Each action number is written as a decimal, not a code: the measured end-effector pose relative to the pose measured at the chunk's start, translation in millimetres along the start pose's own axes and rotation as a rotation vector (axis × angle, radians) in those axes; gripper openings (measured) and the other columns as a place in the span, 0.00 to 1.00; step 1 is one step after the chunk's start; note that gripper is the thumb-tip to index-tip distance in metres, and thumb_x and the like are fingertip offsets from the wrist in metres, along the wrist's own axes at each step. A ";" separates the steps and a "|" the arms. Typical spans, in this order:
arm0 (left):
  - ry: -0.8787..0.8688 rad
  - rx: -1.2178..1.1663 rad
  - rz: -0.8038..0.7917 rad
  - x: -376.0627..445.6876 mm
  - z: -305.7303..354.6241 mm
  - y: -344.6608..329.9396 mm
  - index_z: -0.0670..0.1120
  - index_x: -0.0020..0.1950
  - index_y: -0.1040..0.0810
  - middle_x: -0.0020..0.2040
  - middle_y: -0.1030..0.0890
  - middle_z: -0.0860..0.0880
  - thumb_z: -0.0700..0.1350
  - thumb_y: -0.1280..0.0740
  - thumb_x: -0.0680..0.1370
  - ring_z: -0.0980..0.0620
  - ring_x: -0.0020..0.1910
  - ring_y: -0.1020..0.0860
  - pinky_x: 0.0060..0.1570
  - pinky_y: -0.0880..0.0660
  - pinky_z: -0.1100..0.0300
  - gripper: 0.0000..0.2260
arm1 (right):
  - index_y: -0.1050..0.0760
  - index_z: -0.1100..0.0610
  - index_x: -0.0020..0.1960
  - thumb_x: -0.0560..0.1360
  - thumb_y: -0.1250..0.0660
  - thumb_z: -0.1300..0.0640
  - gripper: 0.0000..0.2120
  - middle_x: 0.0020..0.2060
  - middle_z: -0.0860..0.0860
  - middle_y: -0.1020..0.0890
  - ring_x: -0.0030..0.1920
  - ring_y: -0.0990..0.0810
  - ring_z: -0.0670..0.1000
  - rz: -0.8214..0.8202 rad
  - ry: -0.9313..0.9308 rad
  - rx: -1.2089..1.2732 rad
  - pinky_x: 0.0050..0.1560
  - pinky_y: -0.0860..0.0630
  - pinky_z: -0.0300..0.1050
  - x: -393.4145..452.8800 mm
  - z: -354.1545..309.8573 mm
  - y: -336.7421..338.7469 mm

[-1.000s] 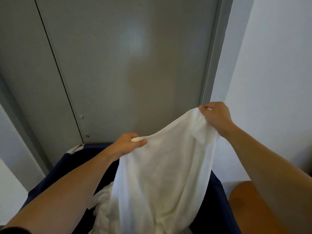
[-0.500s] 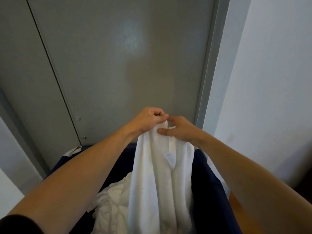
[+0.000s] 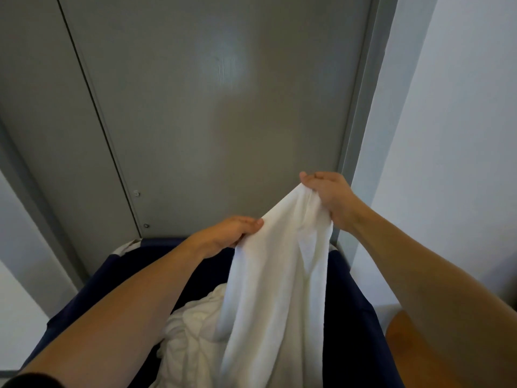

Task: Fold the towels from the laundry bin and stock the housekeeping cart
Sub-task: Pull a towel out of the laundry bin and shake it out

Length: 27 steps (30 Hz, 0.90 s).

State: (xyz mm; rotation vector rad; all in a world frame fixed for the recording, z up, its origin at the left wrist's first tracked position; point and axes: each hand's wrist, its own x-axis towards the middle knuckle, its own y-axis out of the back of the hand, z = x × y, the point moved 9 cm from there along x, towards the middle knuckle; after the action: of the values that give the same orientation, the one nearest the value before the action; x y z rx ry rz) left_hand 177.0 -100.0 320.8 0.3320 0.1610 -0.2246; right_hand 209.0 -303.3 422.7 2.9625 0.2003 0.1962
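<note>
Head view: we pinch the top edge of the white towel in our right hand, and our left hand grips its left edge lower down. It hangs over the laundry bin, above the towel pile. Half a second ago both hands met at the top; now they're apart again, re-spreading for the next fold.
</note>
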 end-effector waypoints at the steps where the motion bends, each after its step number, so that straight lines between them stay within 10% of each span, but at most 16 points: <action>1: 0.012 0.002 -0.018 -1.0 -6.0 3.2 0.45 0.57 0.17 0.51 0.14 0.51 0.51 0.37 0.84 0.55 0.49 0.17 0.53 0.22 0.60 0.13 | 0.24 0.61 0.43 0.79 0.30 0.47 0.17 0.36 0.57 0.24 0.37 0.22 0.57 0.028 0.003 -0.011 0.43 0.20 0.52 2.4 -1.8 9.0; 9: -0.123 -0.035 0.269 -7.9 36.5 47.7 0.47 0.36 0.24 0.32 0.23 0.52 0.44 0.32 0.82 0.54 0.31 0.26 0.37 0.31 0.58 0.14 | 0.22 0.56 0.37 0.77 0.27 0.50 0.14 0.34 0.50 0.22 0.35 0.24 0.50 -0.068 -0.023 -0.326 0.34 0.27 0.39 3.2 25.1 11.1; 12: -0.233 0.131 0.197 -5.7 94.1 25.0 0.48 0.32 0.32 0.27 0.32 0.55 0.42 0.33 0.82 0.58 0.25 0.34 0.30 0.37 0.63 0.19 | 0.17 0.52 0.56 0.75 0.25 0.49 0.11 0.49 0.44 0.16 0.50 0.17 0.44 -0.240 0.017 -0.240 0.47 0.23 0.31 -9.8 25.3 -28.2; 14: -0.272 0.195 0.135 -4.8 118.7 7.7 0.47 0.32 0.33 0.25 0.33 0.56 0.41 0.34 0.82 0.60 0.24 0.35 0.28 0.38 0.67 0.19 | 0.18 0.48 0.62 0.77 0.27 0.49 0.14 0.54 0.49 0.14 0.55 0.15 0.50 -0.327 0.016 -0.166 0.59 0.21 0.42 -15.9 22.9 -48.9; 19: -0.267 0.201 0.107 -5.4 122.9 5.4 0.43 0.38 0.30 0.33 0.33 0.50 0.44 0.34 0.82 0.55 0.31 0.35 0.33 0.38 0.63 0.14 | 0.21 0.63 0.50 0.79 0.30 0.51 0.14 0.42 0.54 0.16 0.43 0.16 0.55 -0.342 -0.032 -0.019 0.49 0.19 0.53 -17.5 15.7 -52.0; 27: -0.070 -0.140 0.027 -9.8 46.7 -13.9 0.46 0.56 0.17 0.51 0.14 0.51 0.46 0.37 0.84 0.55 0.51 0.17 0.53 0.22 0.61 0.10 | 0.24 0.53 0.33 0.77 0.27 0.51 0.16 0.30 0.50 0.22 0.33 0.22 0.50 -0.108 0.018 0.052 0.39 0.24 0.44 -2.7 -13.1 -9.3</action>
State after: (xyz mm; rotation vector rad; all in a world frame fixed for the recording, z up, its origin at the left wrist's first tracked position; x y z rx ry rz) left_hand 169.8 -126.8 362.0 0.1871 0.1021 -0.1966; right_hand 203.4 -292.5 433.6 2.9922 0.3715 0.2061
